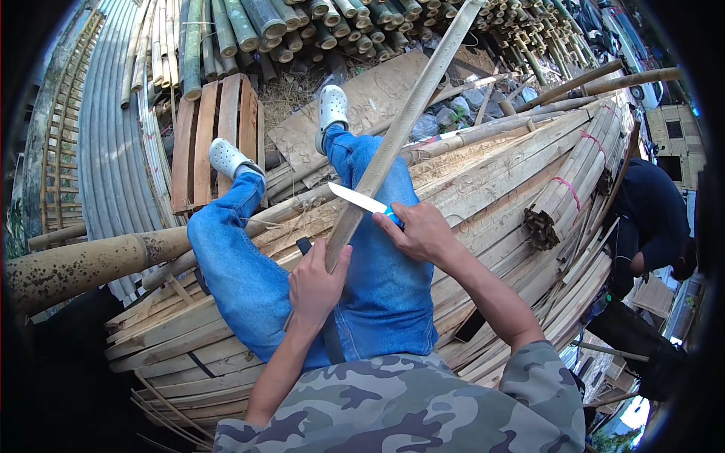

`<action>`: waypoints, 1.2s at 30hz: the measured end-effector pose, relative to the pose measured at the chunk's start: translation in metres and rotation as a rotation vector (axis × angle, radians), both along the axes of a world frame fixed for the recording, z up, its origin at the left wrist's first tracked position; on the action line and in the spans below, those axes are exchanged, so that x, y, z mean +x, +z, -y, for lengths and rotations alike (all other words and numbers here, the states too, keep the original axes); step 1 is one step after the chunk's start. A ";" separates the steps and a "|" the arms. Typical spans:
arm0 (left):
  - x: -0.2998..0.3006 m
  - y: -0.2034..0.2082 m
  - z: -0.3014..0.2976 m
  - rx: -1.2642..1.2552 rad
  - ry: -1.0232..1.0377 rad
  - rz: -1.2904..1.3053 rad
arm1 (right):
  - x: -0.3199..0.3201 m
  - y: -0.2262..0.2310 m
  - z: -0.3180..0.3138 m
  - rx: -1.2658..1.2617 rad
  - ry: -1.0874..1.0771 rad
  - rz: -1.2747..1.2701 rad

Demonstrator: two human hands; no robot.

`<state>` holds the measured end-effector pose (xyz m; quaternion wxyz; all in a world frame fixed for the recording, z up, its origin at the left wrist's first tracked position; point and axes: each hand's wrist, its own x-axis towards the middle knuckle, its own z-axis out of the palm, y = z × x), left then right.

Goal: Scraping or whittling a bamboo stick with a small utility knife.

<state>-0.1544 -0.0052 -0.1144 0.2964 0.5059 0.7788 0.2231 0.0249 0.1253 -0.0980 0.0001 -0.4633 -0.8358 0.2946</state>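
Note:
A long, flat strip of wood or split bamboo [408, 113] runs from my lap up and away to the far right, across my jeans. My left hand [316, 283] is closed round its near end. In my right hand [423, 234] is a knife [359, 198] with a blue handle and a bright, pale blade. The blade lies across the strip, pointing left, just beyond my left hand; whether its edge bites into the strip I cannot tell. A dark strap [303, 245] shows beside my left hand.
I sit on stacked wooden strips [483, 196]. A thick bamboo pole [98, 264] juts in at left. Ahead are a wooden crate [215, 143], a brown board [302, 143] and piled bamboo poles [325, 30]. A tied bundle of strips [563, 204] lies right, near a person in dark clothes [646, 211].

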 end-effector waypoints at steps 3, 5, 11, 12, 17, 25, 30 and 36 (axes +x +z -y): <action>-0.001 -0.002 0.001 -0.003 -0.026 -0.011 | 0.002 -0.003 0.000 0.048 0.013 -0.021; -0.002 -0.006 0.002 0.006 -0.028 -0.024 | 0.001 -0.002 -0.004 0.020 0.029 -0.017; -0.002 -0.008 0.002 -0.019 -0.051 -0.011 | 0.001 -0.005 -0.008 0.030 0.119 -0.005; -0.002 -0.009 0.002 -0.023 -0.050 -0.009 | 0.000 -0.005 -0.007 0.026 0.120 -0.003; -0.002 -0.009 0.001 0.024 -0.039 -0.020 | -0.006 0.001 -0.002 0.068 0.162 0.025; -0.001 -0.010 0.001 0.007 -0.039 -0.004 | -0.007 -0.005 0.002 0.094 0.148 -0.014; -0.001 -0.012 0.002 0.028 -0.043 -0.009 | -0.009 -0.003 0.002 0.092 0.161 -0.003; -0.004 -0.012 0.001 -0.034 -0.059 -0.006 | -0.011 -0.010 0.007 0.128 0.117 -0.016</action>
